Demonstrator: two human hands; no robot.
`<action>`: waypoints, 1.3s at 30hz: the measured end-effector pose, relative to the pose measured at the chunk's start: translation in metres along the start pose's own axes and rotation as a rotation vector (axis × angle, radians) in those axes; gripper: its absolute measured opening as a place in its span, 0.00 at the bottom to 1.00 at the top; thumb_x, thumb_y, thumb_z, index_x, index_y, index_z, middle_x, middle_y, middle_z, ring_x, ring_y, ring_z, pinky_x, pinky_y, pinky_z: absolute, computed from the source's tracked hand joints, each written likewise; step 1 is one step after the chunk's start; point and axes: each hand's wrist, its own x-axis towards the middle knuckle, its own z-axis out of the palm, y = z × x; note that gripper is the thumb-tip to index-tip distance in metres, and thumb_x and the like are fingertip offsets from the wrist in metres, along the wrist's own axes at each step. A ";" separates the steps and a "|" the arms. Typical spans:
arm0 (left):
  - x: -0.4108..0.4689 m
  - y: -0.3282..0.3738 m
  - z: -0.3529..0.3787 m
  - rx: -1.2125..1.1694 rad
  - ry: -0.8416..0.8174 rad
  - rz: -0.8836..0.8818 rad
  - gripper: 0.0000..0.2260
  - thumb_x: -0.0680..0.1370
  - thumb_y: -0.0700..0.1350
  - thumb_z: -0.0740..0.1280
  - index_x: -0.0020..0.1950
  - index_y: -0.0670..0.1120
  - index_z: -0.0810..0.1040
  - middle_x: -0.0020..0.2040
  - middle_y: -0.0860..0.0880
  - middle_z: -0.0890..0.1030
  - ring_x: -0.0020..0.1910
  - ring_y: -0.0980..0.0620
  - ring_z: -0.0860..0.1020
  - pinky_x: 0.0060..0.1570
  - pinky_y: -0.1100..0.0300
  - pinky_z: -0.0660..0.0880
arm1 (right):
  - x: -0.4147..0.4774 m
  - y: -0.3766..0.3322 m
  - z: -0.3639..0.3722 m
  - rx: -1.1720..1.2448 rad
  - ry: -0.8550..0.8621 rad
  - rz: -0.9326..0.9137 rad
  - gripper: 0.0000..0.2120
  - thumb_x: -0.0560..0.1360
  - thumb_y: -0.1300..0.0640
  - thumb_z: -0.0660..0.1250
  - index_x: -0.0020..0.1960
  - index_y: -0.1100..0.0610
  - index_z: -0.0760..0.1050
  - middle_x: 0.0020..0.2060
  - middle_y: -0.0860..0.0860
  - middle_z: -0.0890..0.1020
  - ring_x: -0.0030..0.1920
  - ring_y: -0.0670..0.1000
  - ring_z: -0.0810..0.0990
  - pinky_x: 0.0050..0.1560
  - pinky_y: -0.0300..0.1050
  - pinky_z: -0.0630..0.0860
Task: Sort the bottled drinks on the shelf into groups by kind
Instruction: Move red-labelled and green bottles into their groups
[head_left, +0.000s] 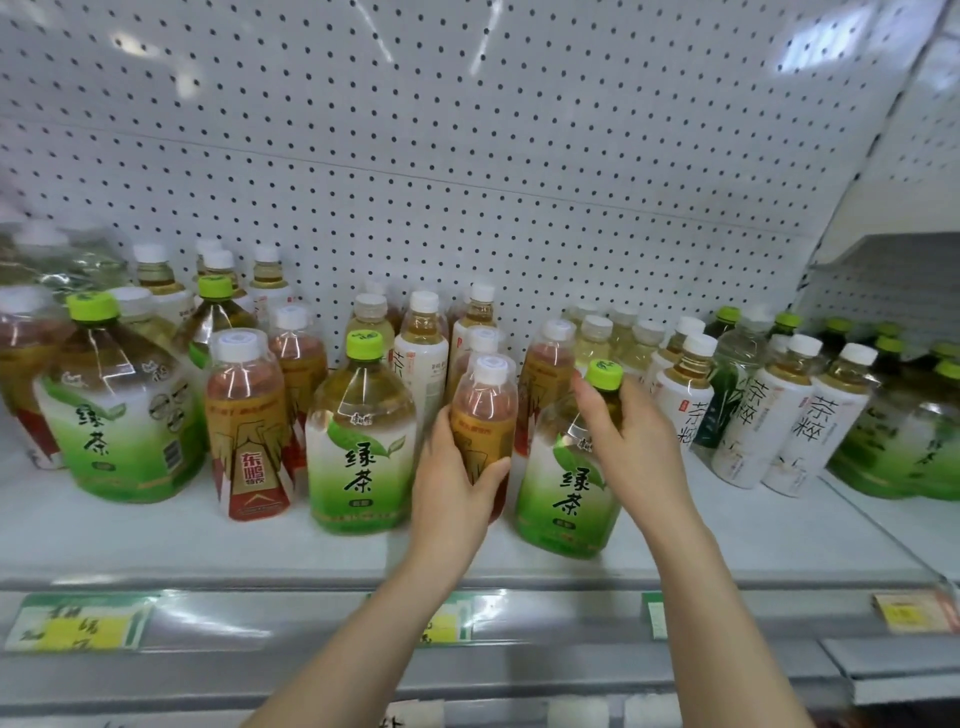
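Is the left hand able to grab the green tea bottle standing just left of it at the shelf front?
Probably not right now: the left hand grips an orange-labelled bottle. Otherwise the way looks free; the green tea bottle stands in the front row with nothing before it.

Both bare forearms are extending upward from the lower edge of the head view. The left is angling up to the right, the right up to the left. The left hand (457, 470) is gripping the orange-labelled bottle (485, 410) from its left side, with the thumb crossing the front. The right hand (636, 441) is gripping the green-capped bottle (566, 483) at its shoulder, just below the cap, with the back of the hand facing the camera. The hands are positioned near each other, not touching.
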 end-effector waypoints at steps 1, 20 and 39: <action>-0.003 0.001 0.001 0.014 0.005 0.008 0.37 0.74 0.49 0.74 0.78 0.49 0.59 0.70 0.50 0.72 0.69 0.51 0.70 0.69 0.58 0.66 | -0.001 -0.001 0.001 0.020 -0.002 0.007 0.16 0.81 0.39 0.59 0.59 0.49 0.75 0.51 0.46 0.80 0.53 0.50 0.78 0.54 0.50 0.76; 0.016 -0.040 -0.128 -0.259 -0.122 -0.209 0.45 0.58 0.52 0.82 0.72 0.49 0.67 0.61 0.50 0.80 0.59 0.51 0.79 0.64 0.44 0.74 | -0.045 0.039 0.023 0.635 -0.106 0.376 0.44 0.61 0.42 0.81 0.73 0.48 0.67 0.65 0.48 0.79 0.65 0.50 0.79 0.66 0.54 0.76; -0.022 0.068 -0.070 -0.660 -0.183 0.065 0.34 0.53 0.56 0.82 0.56 0.49 0.77 0.48 0.54 0.85 0.43 0.57 0.84 0.38 0.63 0.81 | -0.093 0.028 -0.124 0.840 0.324 0.343 0.50 0.54 0.40 0.84 0.70 0.56 0.72 0.60 0.54 0.84 0.58 0.54 0.84 0.50 0.49 0.82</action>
